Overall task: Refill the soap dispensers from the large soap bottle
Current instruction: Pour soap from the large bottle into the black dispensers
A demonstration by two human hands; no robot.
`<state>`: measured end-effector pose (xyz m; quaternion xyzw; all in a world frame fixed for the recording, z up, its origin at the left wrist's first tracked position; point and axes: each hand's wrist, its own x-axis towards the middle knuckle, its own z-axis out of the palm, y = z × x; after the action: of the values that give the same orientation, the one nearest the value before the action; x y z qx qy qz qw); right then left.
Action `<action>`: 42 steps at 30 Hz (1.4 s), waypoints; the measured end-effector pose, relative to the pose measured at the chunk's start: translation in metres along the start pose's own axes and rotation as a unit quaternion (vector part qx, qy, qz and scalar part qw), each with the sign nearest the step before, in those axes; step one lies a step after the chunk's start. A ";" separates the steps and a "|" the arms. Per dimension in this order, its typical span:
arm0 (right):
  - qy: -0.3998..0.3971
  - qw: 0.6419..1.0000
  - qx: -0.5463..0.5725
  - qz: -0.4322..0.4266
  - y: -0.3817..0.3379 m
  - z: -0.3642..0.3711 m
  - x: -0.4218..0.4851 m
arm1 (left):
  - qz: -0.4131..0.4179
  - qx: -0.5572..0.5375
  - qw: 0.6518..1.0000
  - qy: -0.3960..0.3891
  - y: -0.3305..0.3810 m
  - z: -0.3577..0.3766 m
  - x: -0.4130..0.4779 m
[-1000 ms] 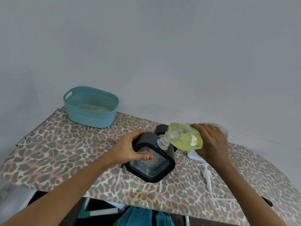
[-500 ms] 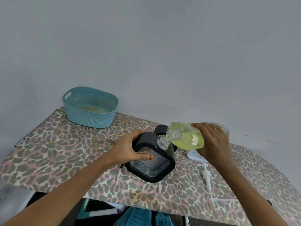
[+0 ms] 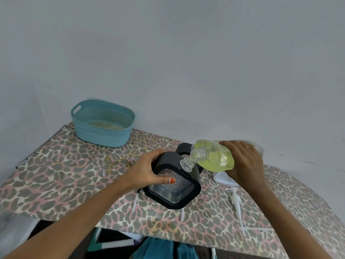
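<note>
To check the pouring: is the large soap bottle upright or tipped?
Tipped: the right hand holds the bottle nearly sideways, open mouth at the neck of the dispenser.

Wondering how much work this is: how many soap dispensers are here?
2. The near dispenser is in the left hand; the rear dispenser stands just behind it, partly hidden by the large soap bottle.

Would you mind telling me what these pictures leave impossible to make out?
Head view, rear dispenser: mostly hidden behind the soap bottle and the front dispenser.
Head view, white item: partly covered by the right hand; unidentifiable.
Head view, soap flow between the necks: too small and clear to tell.
</note>
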<state>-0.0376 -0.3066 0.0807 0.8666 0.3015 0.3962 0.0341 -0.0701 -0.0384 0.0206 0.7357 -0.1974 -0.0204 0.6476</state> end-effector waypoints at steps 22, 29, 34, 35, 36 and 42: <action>0.008 1.000 -0.008 -0.009 0.005 -0.003 0.004 | 0.003 0.001 1.000 0.005 -0.001 0.000 -0.001; 0.011 1.000 -0.010 -0.013 0.006 -0.005 0.005 | -0.002 0.000 1.000 0.002 -0.002 0.000 -0.002; 0.010 1.000 -0.005 -0.014 0.006 -0.005 0.004 | -0.004 -0.003 1.000 0.003 -0.001 0.000 -0.003; 0.010 1.000 -0.005 -0.013 0.006 -0.005 0.004 | -0.005 -0.002 1.000 0.003 -0.001 0.000 -0.003; 0.010 1.000 -0.005 -0.013 0.006 -0.005 0.004 | -0.006 -0.001 1.000 0.005 -0.001 0.000 -0.003; 0.014 1.000 -0.008 -0.020 0.006 -0.007 0.005 | -0.018 0.016 1.000 0.012 -0.001 0.000 -0.003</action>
<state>-0.0371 -0.3107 0.0905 0.8544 0.3155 0.4104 0.0449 -0.0726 -0.0372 0.0186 0.7497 -0.1770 -0.0203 0.6374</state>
